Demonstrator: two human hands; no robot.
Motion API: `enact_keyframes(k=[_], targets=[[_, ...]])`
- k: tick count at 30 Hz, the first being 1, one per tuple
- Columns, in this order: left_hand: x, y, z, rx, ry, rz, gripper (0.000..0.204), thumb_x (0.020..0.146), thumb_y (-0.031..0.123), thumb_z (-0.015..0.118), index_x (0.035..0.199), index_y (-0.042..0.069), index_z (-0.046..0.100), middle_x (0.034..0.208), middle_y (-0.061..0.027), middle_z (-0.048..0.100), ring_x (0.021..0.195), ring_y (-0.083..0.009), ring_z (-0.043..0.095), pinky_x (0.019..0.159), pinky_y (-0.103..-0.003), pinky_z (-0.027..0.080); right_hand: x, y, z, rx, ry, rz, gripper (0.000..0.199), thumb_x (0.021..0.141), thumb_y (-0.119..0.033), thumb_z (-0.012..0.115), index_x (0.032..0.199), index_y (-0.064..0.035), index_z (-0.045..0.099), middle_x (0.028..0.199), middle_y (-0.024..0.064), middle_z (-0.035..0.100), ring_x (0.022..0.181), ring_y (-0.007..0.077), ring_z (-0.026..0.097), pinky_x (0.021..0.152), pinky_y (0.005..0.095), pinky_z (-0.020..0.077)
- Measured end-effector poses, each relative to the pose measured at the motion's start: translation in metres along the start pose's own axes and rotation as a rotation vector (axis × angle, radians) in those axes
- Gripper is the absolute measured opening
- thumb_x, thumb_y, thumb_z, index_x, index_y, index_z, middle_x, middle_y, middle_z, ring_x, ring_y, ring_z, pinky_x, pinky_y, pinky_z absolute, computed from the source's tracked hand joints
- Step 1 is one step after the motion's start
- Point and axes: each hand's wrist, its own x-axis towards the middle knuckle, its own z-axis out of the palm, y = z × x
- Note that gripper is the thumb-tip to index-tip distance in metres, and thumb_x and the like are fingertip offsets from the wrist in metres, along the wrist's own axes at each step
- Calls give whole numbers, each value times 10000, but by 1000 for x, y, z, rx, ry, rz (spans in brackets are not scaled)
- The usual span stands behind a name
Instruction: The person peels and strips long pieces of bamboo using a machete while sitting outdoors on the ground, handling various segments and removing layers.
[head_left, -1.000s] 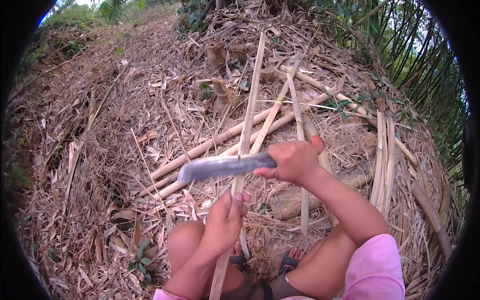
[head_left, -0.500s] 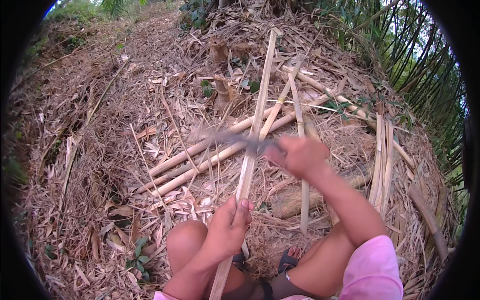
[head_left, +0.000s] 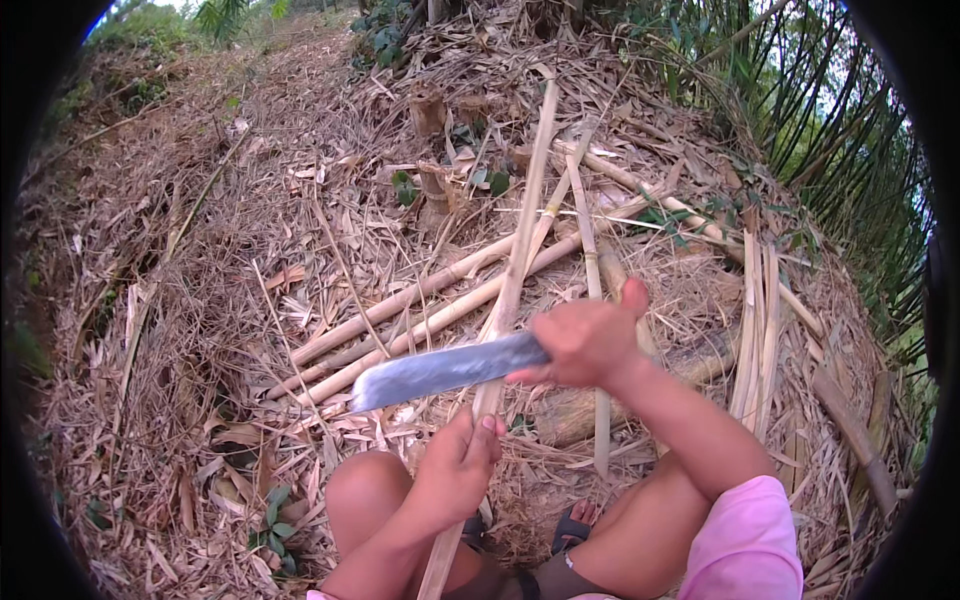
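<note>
My left hand (head_left: 462,462) is closed around a long, pale bamboo strip (head_left: 530,215) that slants up and away from between my knees. In my right hand (head_left: 590,340) is a machete (head_left: 450,371) with a wide grey blade, its handle mostly hidden by my fingers. The blade lies across the strip just beyond my left hand, its tip pointing left. Whether the edge touches the strip I cannot tell. Other bamboo poles (head_left: 415,290) lie on the ground past the blade.
Split bamboo strips (head_left: 757,330) lie to the right. A thick log (head_left: 570,415) rests in front of my feet. Cut stumps (head_left: 435,190) stand farther off. Dry leaves cover the sloping ground, and bamboo stems (head_left: 850,120) rise at the far right.
My right hand has drawn the machete nearer along the strip, toward my left hand. The blade, blurred before, shows more plainly. My left hand keeps its hold with little movement.
</note>
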Motion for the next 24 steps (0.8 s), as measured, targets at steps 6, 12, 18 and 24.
enact_keyframes(k=[6,12,18,24], targets=[[-15,-5,4,-29,-55,89,203,1068,225,406,990,75,518,638,49,432,464,-32,360,413,-197,288,-13,80,0,34,-102,664,656,979,-615,375,734,-49,597,661,182,638,598,334,653,550,465,512],[8,2,7,-101,-53,-17,222,1068,255,411,1010,71,521,635,45,414,444,-43,340,395,-208,276,-16,7,3,163,-40,148,639,844,-686,570,664,-73,584,579,93,610,525,274,654,479,389,525],[4,20,11,-293,-47,-139,304,1072,328,383,994,62,508,620,42,352,417,-42,270,377,-220,193,-8,-3,0,218,39,92,671,821,-701,588,597,-70,543,526,90,590,455,256,633,434,366,517],[5,13,7,-316,-45,-111,314,1072,312,390,964,48,521,633,23,429,429,-55,350,378,-216,267,-10,-18,-11,222,30,35,679,812,-716,585,587,-76,538,516,75,578,446,234,624,422,356,506]])
